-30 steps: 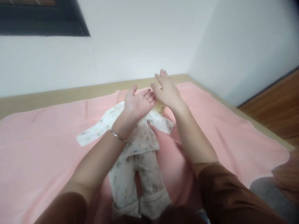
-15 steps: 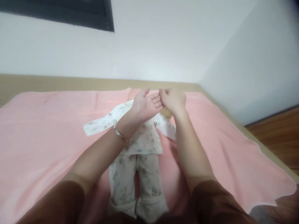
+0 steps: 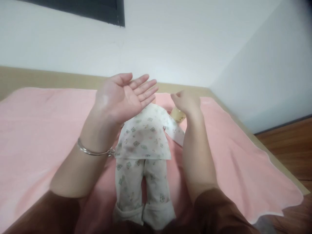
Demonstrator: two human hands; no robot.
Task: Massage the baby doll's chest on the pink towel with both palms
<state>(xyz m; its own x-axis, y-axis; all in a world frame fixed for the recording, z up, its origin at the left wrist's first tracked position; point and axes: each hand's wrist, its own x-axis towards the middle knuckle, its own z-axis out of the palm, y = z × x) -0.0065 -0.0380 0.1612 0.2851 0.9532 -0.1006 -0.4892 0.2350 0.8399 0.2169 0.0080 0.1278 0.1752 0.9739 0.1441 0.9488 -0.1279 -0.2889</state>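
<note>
My left hand is held palm up above the clothing, fingers stretched out and slightly apart, holding nothing; a silver bangle is on its wrist. To its right, my right hand shows its back, with the thumb drawn in and the fingers curled out of sight. Partly behind that hand is a pale yellow bottle; I cannot tell whether they touch. Beneath my hands lie a white patterned baby top and matching trousers with turned-up cuffs. A small skin-toned thing peeks out at the top's neck, mostly hidden.
A pink blanket spreads under the clothes over a beige surface. White walls rise behind and at the right. A dark frame is at the upper left. Brown wood shows at the right.
My left hand has drawn away from my right hand, moving left and nearer to me. My right hand has shifted slightly right, and more of the bottle shows.
</note>
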